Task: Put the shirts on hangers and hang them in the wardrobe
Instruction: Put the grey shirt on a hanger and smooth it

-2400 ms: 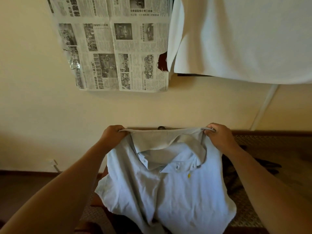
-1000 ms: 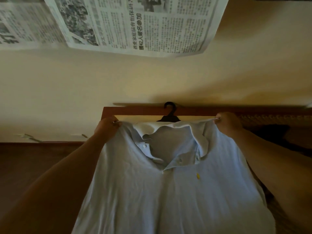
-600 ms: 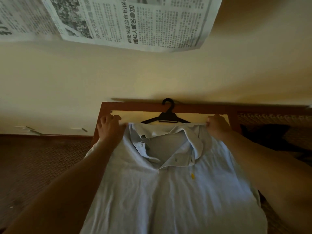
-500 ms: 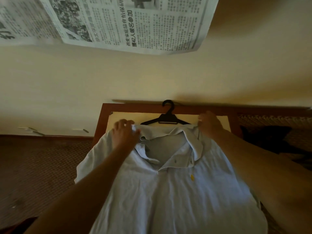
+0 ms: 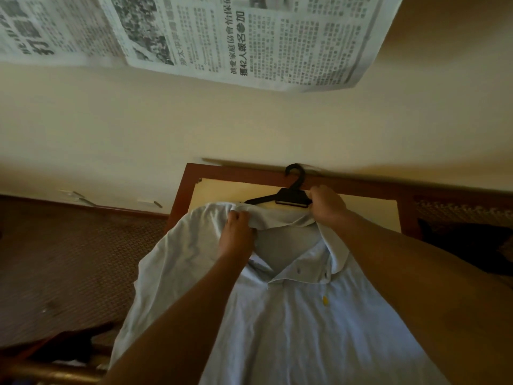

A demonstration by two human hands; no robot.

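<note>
A pale blue polo shirt [image 5: 291,323] with a small yellow mark on its chest lies front-up across a wooden table [image 5: 191,179]. A black plastic hanger [image 5: 288,194] lies just beyond the collar, its hook toward the wall. My left hand [image 5: 236,234] grips the left side of the collar and lifts it. My right hand [image 5: 327,205] is closed at the hanger's right arm and the collar's right side; the hanger's right end is hidden under it.
Newspaper sheets [image 5: 249,37] hang on the cream wall above. Brown patterned carpet [image 5: 69,259] lies to the left. Dark clothing [image 5: 472,243] sits at the right beside the table. A wooden rail [image 5: 50,370] crosses the bottom left corner.
The shirt was lowered from held-up onto the table. Both hands left the shoulders for the collar; the right hand now reaches the hanger and the left lifts the collar's edge.
</note>
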